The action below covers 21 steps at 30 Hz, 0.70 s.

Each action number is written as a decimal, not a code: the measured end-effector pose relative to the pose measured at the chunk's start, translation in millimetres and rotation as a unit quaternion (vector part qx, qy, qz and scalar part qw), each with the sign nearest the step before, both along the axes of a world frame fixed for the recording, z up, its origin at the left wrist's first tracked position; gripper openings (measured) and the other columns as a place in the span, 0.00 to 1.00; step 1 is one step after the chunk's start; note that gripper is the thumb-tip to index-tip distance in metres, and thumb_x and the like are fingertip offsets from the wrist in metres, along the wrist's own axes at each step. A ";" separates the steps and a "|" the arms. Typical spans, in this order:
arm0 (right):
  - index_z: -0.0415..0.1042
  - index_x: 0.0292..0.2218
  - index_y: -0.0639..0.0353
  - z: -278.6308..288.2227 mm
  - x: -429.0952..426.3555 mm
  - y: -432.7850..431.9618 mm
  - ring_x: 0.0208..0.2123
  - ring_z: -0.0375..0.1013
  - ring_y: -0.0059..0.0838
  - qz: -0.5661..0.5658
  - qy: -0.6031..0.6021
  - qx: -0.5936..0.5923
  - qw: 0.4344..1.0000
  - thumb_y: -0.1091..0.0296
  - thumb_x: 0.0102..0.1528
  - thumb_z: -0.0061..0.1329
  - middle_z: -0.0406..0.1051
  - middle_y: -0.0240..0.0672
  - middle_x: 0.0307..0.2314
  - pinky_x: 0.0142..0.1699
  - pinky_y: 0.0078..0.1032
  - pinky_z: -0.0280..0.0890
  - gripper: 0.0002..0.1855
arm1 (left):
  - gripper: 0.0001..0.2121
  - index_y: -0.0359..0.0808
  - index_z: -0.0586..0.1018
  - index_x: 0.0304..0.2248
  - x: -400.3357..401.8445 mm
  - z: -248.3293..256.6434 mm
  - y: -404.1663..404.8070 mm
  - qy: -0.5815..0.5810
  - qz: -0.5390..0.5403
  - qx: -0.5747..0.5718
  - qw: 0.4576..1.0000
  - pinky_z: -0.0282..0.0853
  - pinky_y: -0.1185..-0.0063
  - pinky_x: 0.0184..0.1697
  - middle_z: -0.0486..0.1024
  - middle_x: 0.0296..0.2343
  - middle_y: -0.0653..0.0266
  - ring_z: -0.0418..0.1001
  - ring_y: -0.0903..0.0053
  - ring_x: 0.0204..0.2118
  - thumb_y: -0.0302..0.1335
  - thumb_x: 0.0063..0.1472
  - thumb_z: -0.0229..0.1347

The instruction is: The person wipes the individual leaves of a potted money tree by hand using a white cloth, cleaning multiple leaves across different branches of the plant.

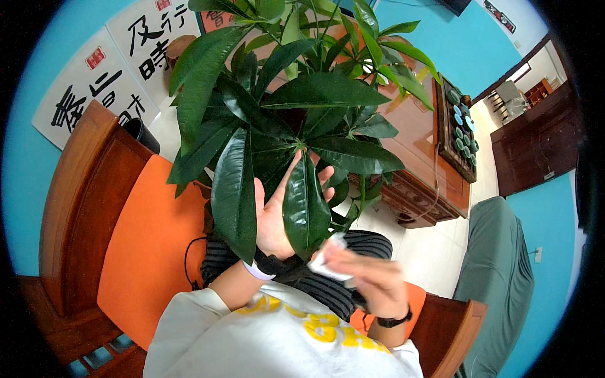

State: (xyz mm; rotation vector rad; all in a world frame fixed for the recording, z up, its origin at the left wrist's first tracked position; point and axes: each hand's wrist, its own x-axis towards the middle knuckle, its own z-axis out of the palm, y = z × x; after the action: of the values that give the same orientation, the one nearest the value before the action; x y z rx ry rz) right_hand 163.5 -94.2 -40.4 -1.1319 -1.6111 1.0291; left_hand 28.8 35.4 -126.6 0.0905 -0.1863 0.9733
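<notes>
A large potted plant's glossy green leaves spread before me. My left hand [276, 219] is palm up beneath one long leaf [306, 208], its fingers apart and reaching towards the point where the leaflets meet. Another long leaf [234, 193] hangs beside the thumb. My right hand [373, 276], blurred, pinches a crumpled white tissue or cloth [326, 264] just below the tip of the long leaf. The plant's pot is hidden by foliage.
I sit on a wooden seat with an orange cushion [146, 245]. A carved wooden table [416, 141] behind the plant bears a tea tray [444, 137] with several small cups. A black bin [142, 134] stands at left, and a green-covered object [491, 255] at right.
</notes>
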 end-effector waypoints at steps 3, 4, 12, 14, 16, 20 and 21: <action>0.70 0.45 0.73 32.4 -9.7 22.3 0.53 0.64 0.46 -0.116 -0.041 0.123 0.985 0.86 0.48 0.41 0.68 0.54 0.46 0.59 0.33 0.56 0.21 | 0.36 0.38 0.49 0.62 -2.5 -1.7 0.6 -0.010 -0.003 0.006 1.000 0.50 0.65 0.62 0.49 0.60 0.63 0.49 0.62 0.62 0.55 0.63 0.32; 0.71 0.44 0.73 37.1 -14.8 34.0 0.54 0.64 0.47 -0.146 -0.096 0.165 0.971 0.87 0.47 0.42 0.68 0.53 0.46 0.58 0.34 0.57 0.21 | 0.36 0.38 0.49 0.62 -1.5 1.9 -1.0 -0.015 -0.014 -0.006 1.000 0.49 0.64 0.62 0.49 0.60 0.62 0.49 0.62 0.62 0.55 0.63 0.32; 0.64 0.50 0.70 -30.9 -32.3 101.5 0.57 0.58 0.47 -0.098 -0.391 0.239 0.883 0.81 0.44 0.45 0.63 0.51 0.51 0.61 0.40 0.53 0.28 | 0.38 0.29 0.50 0.60 -1.5 -2.2 1.5 -0.122 -0.022 0.010 0.992 0.38 0.70 0.64 0.52 0.59 0.55 0.49 0.66 0.62 0.55 0.63 0.32; 0.64 0.51 0.69 -37.7 -34.1 93.4 0.57 0.58 0.47 -0.098 -0.346 0.214 0.908 0.84 0.43 0.44 0.62 0.51 0.51 0.61 0.40 0.54 0.30 | 0.35 0.35 0.53 0.60 -2.7 2.6 3.4 0.035 0.010 0.021 0.999 0.45 0.70 0.62 0.54 0.58 0.58 0.52 0.68 0.60 0.53 0.63 0.34; 0.64 0.52 0.68 -41.9 -36.0 82.2 0.57 0.58 0.47 -0.103 -0.312 0.177 0.928 0.86 0.42 0.44 0.62 0.51 0.52 0.60 0.39 0.54 0.32 | 0.37 0.35 0.54 0.60 -1.5 6.1 2.9 0.093 0.005 0.010 0.996 0.52 0.73 0.59 0.56 0.57 0.60 0.56 0.70 0.57 0.54 0.61 0.36; 0.65 0.51 0.66 -46.7 -40.4 59.7 0.57 0.59 0.47 -0.088 -0.295 0.162 0.938 0.89 0.40 0.42 0.62 0.50 0.52 0.60 0.36 0.56 0.33 | 0.40 0.29 0.50 0.60 -0.7 4.5 5.1 0.099 0.049 -0.002 0.994 0.41 0.64 0.64 0.55 0.57 0.54 0.51 0.62 0.61 0.57 0.61 0.31; 0.66 0.50 0.67 -46.2 -42.7 53.9 0.56 0.59 0.47 -0.087 -0.280 0.150 0.944 0.89 0.41 0.41 0.63 0.51 0.51 0.59 0.36 0.57 0.32 | 0.40 0.29 0.50 0.60 -0.1 5.0 6.4 0.084 0.048 -0.005 0.995 0.40 0.64 0.65 0.55 0.57 0.54 0.51 0.62 0.61 0.57 0.61 0.31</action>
State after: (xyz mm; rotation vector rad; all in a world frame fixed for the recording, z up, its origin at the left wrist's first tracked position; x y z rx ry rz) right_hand 120.9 -40.3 -86.5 -1.3973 -1.9779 0.3343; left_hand 28.7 41.9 -121.6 0.1730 -0.0225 1.0564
